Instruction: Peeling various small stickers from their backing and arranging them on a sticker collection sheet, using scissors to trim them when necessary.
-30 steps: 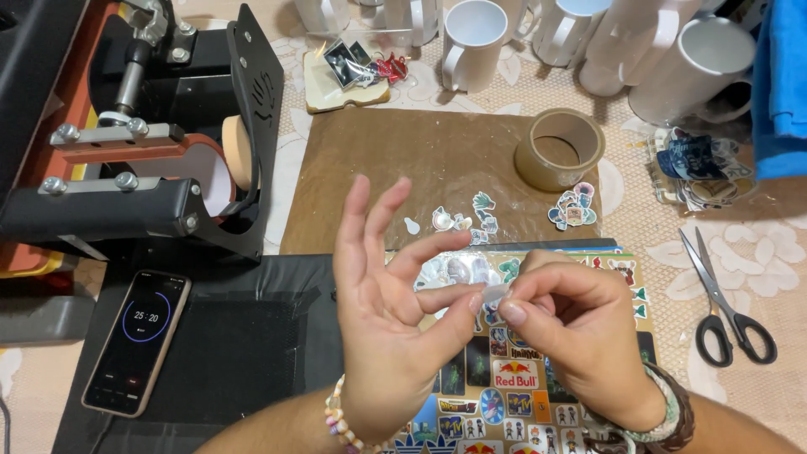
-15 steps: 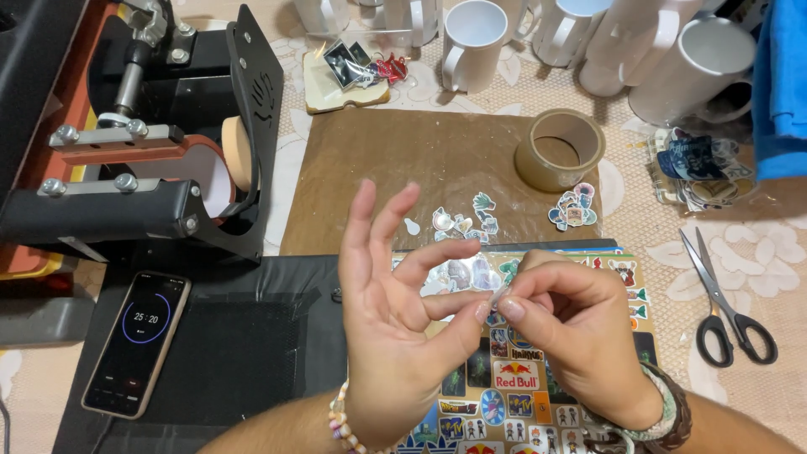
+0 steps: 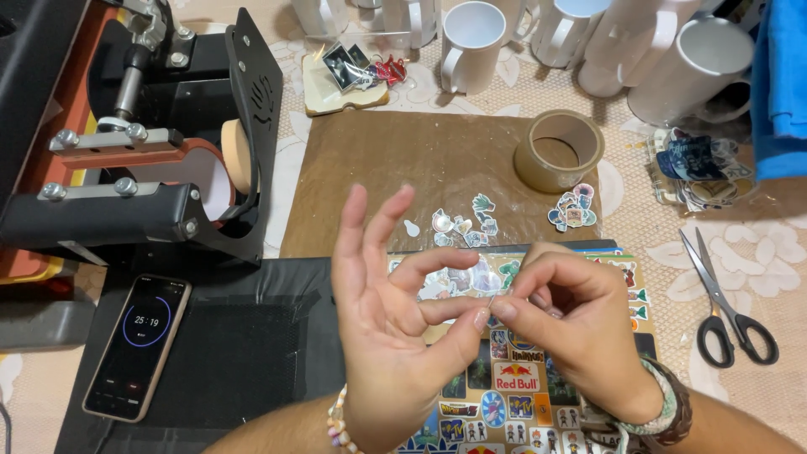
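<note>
My left hand [image 3: 395,319] is raised over a colourful sticker sheet [image 3: 513,387], pinching a small round sticker [image 3: 481,277] between thumb and middle fingers, with the other fingers spread upward. My right hand [image 3: 572,328] meets it from the right, its thumb and forefinger pinched at the sticker's edge. Several loose cut-out stickers [image 3: 462,225] lie on a brown paper sheet [image 3: 403,168] just beyond the hands.
A black mug heat press [image 3: 134,143] stands at the left. A phone [image 3: 139,345] showing a timer lies on a black mat [image 3: 244,353]. A tape roll [image 3: 559,150], white mugs [image 3: 471,42], scissors [image 3: 727,294] and more sticker piles [image 3: 573,208] surround the paper.
The two hands have drawn slightly closer and the pinch on the small sticker has tightened. Everything on the table stays where it was.
</note>
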